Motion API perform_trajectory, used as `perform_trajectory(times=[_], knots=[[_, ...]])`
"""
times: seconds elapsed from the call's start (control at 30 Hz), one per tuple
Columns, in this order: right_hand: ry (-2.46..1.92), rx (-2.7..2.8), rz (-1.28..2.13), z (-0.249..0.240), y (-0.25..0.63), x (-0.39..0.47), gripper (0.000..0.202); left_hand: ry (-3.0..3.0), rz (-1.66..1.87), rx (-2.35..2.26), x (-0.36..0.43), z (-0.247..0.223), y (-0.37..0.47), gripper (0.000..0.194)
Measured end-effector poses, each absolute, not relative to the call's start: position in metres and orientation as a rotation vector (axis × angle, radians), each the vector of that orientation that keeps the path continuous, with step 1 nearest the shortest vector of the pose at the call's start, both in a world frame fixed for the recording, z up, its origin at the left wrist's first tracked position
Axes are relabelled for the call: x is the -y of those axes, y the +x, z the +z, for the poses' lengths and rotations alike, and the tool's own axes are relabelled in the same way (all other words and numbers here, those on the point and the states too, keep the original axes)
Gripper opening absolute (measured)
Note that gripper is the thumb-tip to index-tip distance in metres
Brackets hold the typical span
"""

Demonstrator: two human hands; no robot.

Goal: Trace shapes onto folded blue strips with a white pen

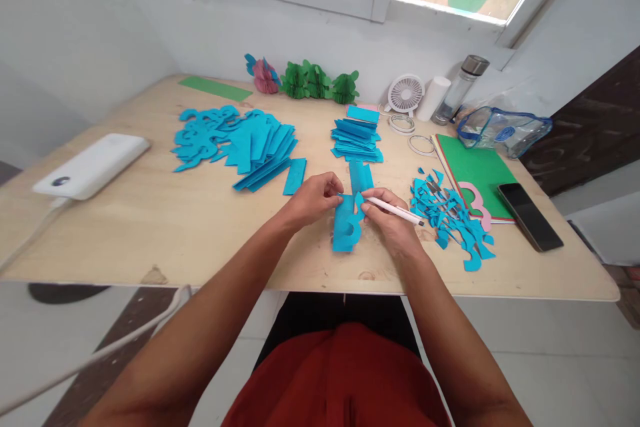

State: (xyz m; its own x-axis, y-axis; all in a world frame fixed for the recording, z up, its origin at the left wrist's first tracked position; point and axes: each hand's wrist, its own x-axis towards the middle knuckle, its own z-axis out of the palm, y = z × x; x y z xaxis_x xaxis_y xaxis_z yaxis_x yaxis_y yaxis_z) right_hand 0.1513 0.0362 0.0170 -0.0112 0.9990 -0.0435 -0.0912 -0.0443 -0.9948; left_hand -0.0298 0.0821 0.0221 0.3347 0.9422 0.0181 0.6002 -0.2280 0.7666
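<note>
Blue paper strip (346,223) pinned under my left fingers (334,195); right fingers (373,208) grip pen (395,211). I'd keep the strip flat on tabletop (200,233), trace slowly along the template edge.

Wooden table (150,227) bears blue paper pieces (235,143), probably scraps (450,217).

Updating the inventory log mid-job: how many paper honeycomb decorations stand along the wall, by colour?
Green paper decorations: 3
Pink-and-blue paper decoration: 1
Total: 4
</note>
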Motion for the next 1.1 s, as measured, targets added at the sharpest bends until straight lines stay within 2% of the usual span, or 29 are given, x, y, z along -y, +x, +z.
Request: perform_trajectory(times=[0.13,0.37,0.53,0.63,0.83,1.1], knots=[[-1.122,1.086,1.306,0.022,0.156,-0.036,0.028,1.784,0.719,-1.182,-0.073,0.022,-0.023,0.009],[-1.097,1.061,1.357,0.023,0.160,-0.035,0.029,1.959,0.656,-1.322,-0.063,0.008,-0.011,0.015],[-1.157,1.180,1.317,0.021,0.160,-0.034,0.025,2.147,0.798,-1.482,-0.048,0.000,-0.019,0.021],[-1.227,1.284,1.245,0.018,0.159,-0.033,0.022,2.304,0.874,-1.427,-0.031,-0.002,-0.033,0.020],[-1.293,1.528,1.085,0.004,0.160,-0.025,0.016,2.582,0.802,-0.979,-0.009,-0.006,-0.052,0.021],[-1.493,1.968,0.566,0.001,0.151,-0.012,0.020,2.597,0.812,-0.999,-0.005,-0.013,-0.050,0.026]])
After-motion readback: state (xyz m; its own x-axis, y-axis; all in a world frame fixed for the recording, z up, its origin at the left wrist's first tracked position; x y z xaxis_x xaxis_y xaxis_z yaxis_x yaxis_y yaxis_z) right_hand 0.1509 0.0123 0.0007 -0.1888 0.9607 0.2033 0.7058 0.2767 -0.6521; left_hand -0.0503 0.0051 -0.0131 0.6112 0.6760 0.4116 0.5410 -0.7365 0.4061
